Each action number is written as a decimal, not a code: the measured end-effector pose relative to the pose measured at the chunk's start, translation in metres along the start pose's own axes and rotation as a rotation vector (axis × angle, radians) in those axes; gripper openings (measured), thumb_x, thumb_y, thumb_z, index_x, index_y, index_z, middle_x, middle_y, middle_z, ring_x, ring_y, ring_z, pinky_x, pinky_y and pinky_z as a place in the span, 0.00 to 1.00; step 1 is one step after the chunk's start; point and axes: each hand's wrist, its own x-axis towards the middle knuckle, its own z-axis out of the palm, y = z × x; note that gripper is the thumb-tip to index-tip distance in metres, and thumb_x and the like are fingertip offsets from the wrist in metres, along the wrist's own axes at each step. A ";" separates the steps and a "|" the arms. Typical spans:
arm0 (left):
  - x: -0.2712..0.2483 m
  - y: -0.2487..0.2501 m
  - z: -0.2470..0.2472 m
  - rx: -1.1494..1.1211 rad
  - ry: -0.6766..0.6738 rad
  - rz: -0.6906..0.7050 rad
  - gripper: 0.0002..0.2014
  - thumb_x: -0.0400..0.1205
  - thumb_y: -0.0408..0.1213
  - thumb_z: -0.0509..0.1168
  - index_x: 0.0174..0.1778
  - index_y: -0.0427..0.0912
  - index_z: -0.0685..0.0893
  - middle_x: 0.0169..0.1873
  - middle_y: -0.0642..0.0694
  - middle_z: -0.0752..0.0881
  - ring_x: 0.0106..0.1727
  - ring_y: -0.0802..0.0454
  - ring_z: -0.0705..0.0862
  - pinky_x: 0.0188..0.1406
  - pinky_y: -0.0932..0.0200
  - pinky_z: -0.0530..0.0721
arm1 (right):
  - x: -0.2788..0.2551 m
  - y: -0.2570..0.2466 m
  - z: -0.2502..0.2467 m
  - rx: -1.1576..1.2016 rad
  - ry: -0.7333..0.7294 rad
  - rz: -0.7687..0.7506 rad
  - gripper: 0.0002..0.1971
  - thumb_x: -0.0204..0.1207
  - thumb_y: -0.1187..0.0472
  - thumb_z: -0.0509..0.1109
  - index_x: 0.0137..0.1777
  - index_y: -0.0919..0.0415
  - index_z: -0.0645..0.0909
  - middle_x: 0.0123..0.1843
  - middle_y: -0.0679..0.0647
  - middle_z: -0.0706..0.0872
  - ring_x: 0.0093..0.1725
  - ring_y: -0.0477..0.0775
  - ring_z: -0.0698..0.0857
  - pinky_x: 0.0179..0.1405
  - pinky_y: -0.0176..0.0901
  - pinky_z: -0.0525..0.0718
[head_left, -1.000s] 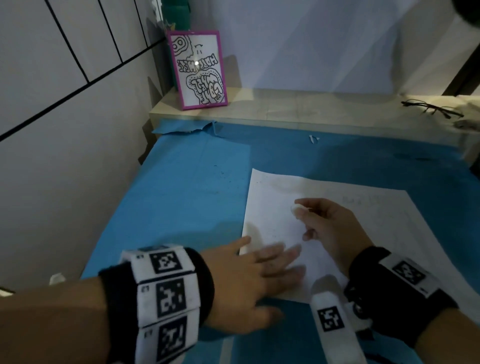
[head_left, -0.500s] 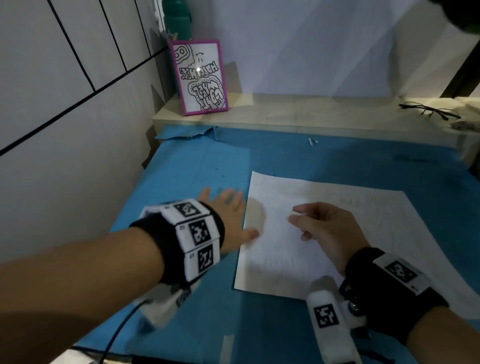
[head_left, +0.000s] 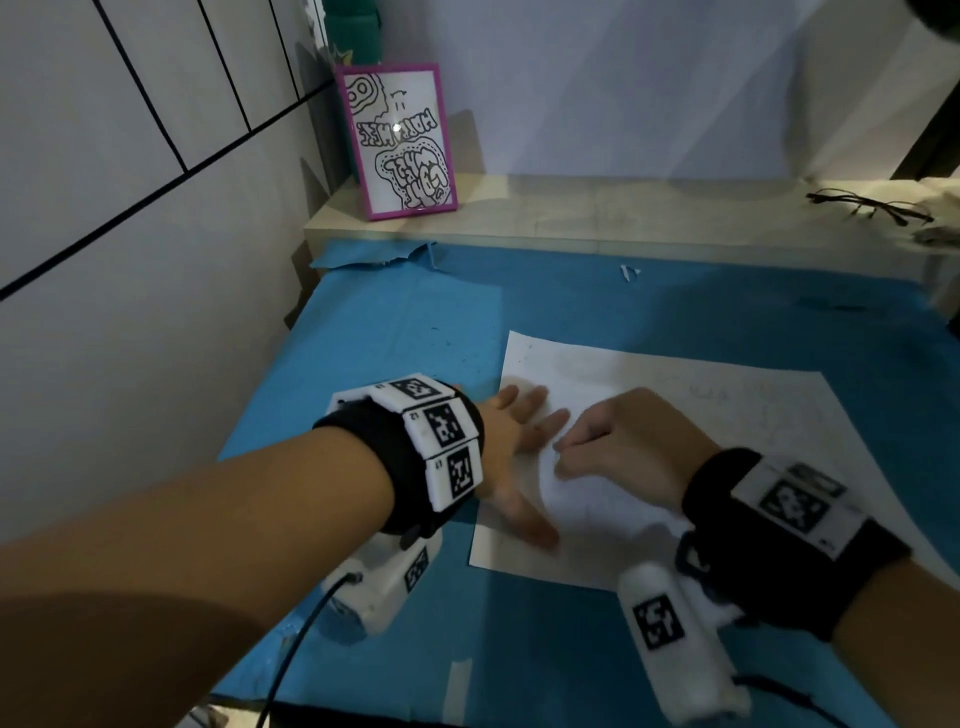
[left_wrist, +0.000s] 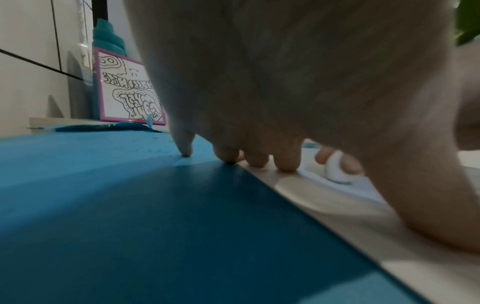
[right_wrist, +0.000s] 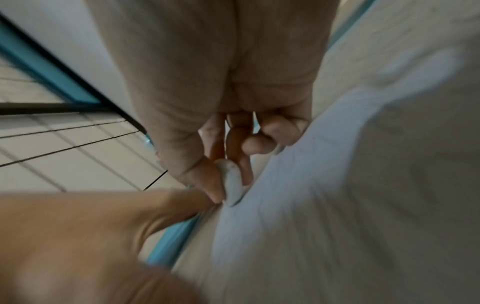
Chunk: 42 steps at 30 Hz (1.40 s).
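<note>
A white sheet of paper (head_left: 727, 415) with faint pencil marks lies on the blue table cover (head_left: 405, 332). My left hand (head_left: 519, 441) lies flat with spread fingers on the sheet's left edge, its fingertips (left_wrist: 285, 164) pressing down. My right hand (head_left: 623, 447) sits just to its right and pinches a small white eraser (right_wrist: 232, 185) between thumb and fingers, the eraser's tip touching the paper (right_wrist: 337, 185). In the left wrist view the eraser (left_wrist: 336, 170) shows beyond my fingers, down on the sheet (left_wrist: 337, 205).
A pink-framed drawing (head_left: 400, 140) leans on the wall at the back left on a pale ledge (head_left: 623, 213), with a teal bottle (head_left: 353, 26) behind it. Eyeglasses (head_left: 867, 205) lie on the ledge at the right. A tiled wall borders the left.
My left hand swept off the paper to the left, then came back onto the sheet's left edge. My right hand moved down and left until the eraser met the paper beside it.
</note>
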 end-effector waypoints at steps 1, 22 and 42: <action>0.000 0.000 -0.001 -0.009 -0.004 -0.001 0.58 0.69 0.73 0.64 0.82 0.58 0.31 0.81 0.52 0.30 0.83 0.48 0.33 0.78 0.34 0.40 | 0.003 -0.001 -0.002 0.012 0.028 0.014 0.03 0.64 0.60 0.77 0.31 0.53 0.88 0.33 0.43 0.87 0.37 0.41 0.83 0.31 0.24 0.73; -0.004 0.003 -0.004 -0.045 -0.015 -0.016 0.58 0.69 0.73 0.65 0.81 0.59 0.31 0.81 0.53 0.29 0.82 0.49 0.32 0.78 0.36 0.39 | -0.008 -0.001 -0.005 -0.090 -0.115 -0.074 0.04 0.64 0.60 0.78 0.33 0.50 0.87 0.34 0.42 0.88 0.37 0.37 0.83 0.38 0.27 0.76; -0.007 0.006 -0.008 -0.026 -0.035 -0.027 0.56 0.70 0.72 0.63 0.82 0.60 0.32 0.81 0.53 0.29 0.82 0.49 0.32 0.78 0.35 0.41 | -0.008 -0.001 -0.002 -0.111 -0.082 -0.144 0.02 0.66 0.60 0.78 0.39 0.54 0.89 0.32 0.37 0.81 0.36 0.38 0.79 0.33 0.19 0.71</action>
